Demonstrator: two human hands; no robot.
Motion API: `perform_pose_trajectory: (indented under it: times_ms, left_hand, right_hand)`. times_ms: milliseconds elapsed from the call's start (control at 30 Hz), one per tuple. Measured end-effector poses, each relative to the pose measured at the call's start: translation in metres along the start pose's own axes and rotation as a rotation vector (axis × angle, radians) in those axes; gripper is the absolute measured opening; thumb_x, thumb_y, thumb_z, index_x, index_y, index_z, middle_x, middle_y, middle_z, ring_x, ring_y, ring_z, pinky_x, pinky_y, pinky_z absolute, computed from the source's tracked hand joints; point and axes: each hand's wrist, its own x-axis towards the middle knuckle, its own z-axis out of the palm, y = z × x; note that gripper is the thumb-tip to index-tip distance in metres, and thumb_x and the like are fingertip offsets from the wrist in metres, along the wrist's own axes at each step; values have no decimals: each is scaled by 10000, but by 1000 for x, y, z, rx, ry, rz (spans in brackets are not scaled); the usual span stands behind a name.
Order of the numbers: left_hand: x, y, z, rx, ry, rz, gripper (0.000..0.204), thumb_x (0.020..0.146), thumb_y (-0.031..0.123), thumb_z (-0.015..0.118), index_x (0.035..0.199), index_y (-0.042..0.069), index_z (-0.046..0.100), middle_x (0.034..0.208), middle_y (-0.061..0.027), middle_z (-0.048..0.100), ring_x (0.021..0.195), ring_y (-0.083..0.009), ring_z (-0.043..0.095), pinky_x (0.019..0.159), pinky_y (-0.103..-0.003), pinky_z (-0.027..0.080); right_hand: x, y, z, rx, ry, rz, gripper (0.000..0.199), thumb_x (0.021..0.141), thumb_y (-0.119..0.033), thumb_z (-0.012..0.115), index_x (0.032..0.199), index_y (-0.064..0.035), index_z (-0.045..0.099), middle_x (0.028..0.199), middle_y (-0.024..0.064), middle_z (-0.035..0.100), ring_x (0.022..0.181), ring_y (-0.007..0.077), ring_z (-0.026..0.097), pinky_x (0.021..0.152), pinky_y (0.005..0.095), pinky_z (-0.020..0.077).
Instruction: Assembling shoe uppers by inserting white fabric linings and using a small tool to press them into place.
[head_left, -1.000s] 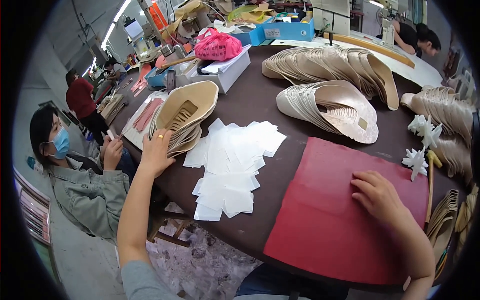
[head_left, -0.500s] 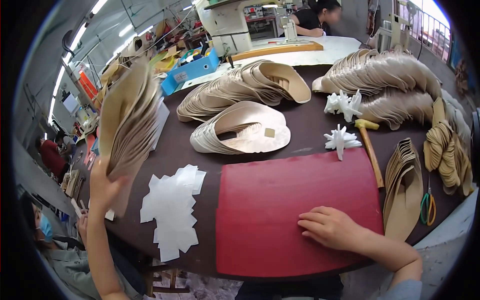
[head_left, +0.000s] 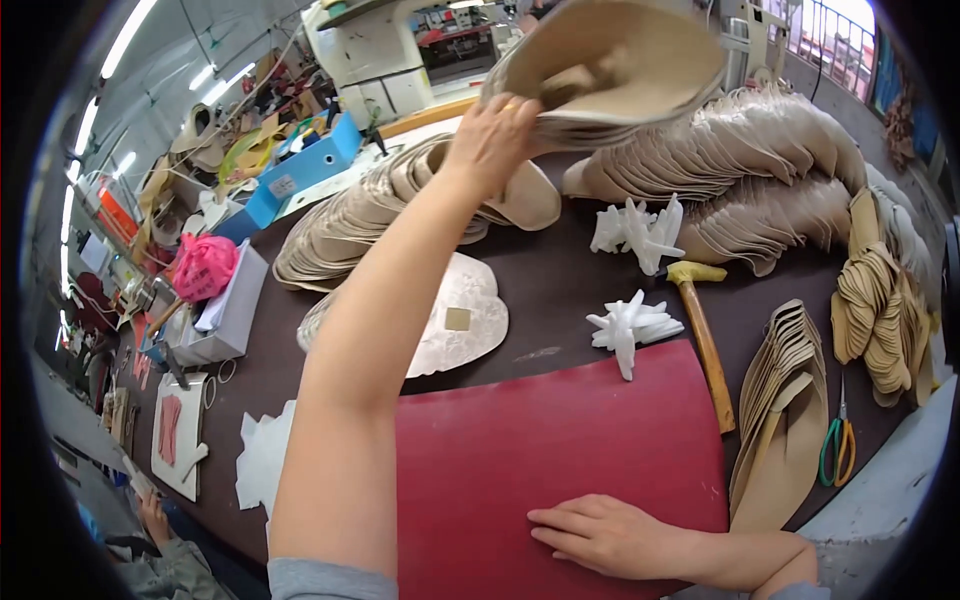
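Observation:
My left hand is closed round the edge of a stack of beige shoe uppers, raised over the far side of the table. The stack is slightly blurred and hides part of what lies behind it. Under my stretched left arm lies a pale shoe upper with a small square patch, partly hidden. Behind that a fanned row of beige uppers lies on the table. My right hand rests with fingers stretched out on a red mat, holding nothing.
Right of the mat lie a hammer, nested beige pieces and scissors. White strip bundles sit near its far edge. More layered uppers lie far right. At left are white sheets and a bin.
My left hand has swung the stack of shoe uppers from the left across to the far middle. The view has shifted; my right hand still lies on the red mat.

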Motion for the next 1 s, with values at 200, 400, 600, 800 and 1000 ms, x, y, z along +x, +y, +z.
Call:
perform_pose_trajectory:
  times_ms: [200, 400, 600, 800, 1000]
  left_hand:
    - [-28, -44, 38, 523, -626, -107, 166, 898, 195, 486, 1046, 124, 504, 1026, -17, 617, 1012, -197, 560, 807, -428, 406]
    - [-32, -20, 70, 674, -809, -259, 402, 836, 194, 554, 1224, 114, 488, 1164, -46, 601, 1125, -212, 531, 907, -499, 367]
    - [-76, 5, -7, -246, -500, -415, 637, 773, 91, 547, 1389, 109, 385, 1413, -90, 458, 1332, -268, 388, 1105, -589, 199]
    - [-201, 36, -167, -241, -726, -472, 566, 831, 155, 603, 1364, 88, 424, 1481, -107, 361, 1355, -315, 354, 1092, -500, 281]
    - [-259, 62, -234, -197, -811, -510, 535, 850, 149, 601, 1353, 62, 440, 1476, -110, 374, 1378, -312, 326, 1101, -493, 276]
  right_hand:
    - [-9, 15, 25, 118, 91, 61, 328, 895, -214, 563, 1154, -16, 599, 1318, 114, 529, 1132, 279, 517, 962, 368, 411]
    - [-9, 14, 29, 159, 88, 31, 334, 900, -197, 527, 1158, 3, 597, 1340, 139, 503, 1165, 296, 481, 1006, 379, 372]
    - [-3, 16, -8, 179, -15, 18, 331, 919, -200, 582, 1201, -27, 576, 1341, 104, 513, 1128, 264, 547, 936, 359, 444]
    - [-3, 27, -3, 165, 77, 113, 265, 908, -193, 605, 1118, -34, 628, 1215, 82, 610, 1041, 236, 601, 920, 358, 463]
    - [92, 38, -13, -37, 272, 38, 294, 828, -135, 669, 1108, -54, 626, 1167, 115, 619, 992, 277, 604, 850, 347, 509]
